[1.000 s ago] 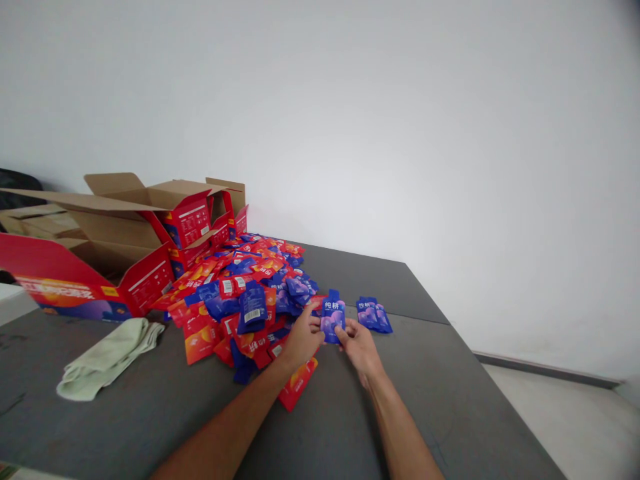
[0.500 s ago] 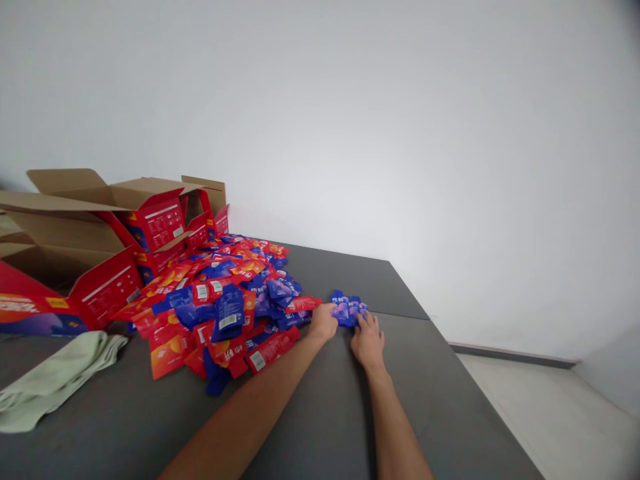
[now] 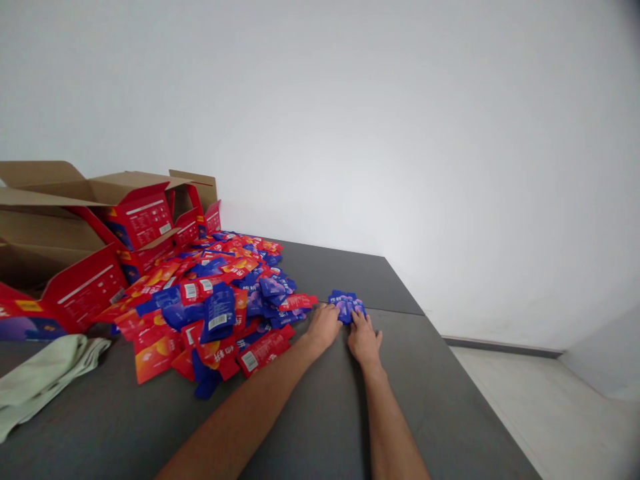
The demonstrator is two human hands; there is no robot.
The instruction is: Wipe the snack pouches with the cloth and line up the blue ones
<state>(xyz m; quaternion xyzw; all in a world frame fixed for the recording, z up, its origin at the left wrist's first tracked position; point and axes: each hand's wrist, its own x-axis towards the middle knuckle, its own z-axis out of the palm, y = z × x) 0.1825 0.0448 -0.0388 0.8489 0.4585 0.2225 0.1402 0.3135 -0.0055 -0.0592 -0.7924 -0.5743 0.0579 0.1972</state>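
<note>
A small stack of blue pouches (image 3: 347, 303) lies flat on the dark grey table (image 3: 320, 427), apart from the main heap. My left hand (image 3: 324, 325) rests at the stack's near left edge, fingers touching it. My right hand (image 3: 364, 340) lies on its near right edge, fingers spread over the pouches. Neither hand lifts a pouch. To the left spreads a big heap of red and blue pouches (image 3: 210, 300).
Open red cardboard boxes (image 3: 100, 240) stand at the back left of the table. A pale green cloth (image 3: 40, 377) lies at the near left. The table's right edge (image 3: 450, 353) drops to a light floor; a white wall is behind.
A second ago both hands held one blue pouch upright. They moved it right and laid it on the small blue stack, and now rest flat against that stack.
</note>
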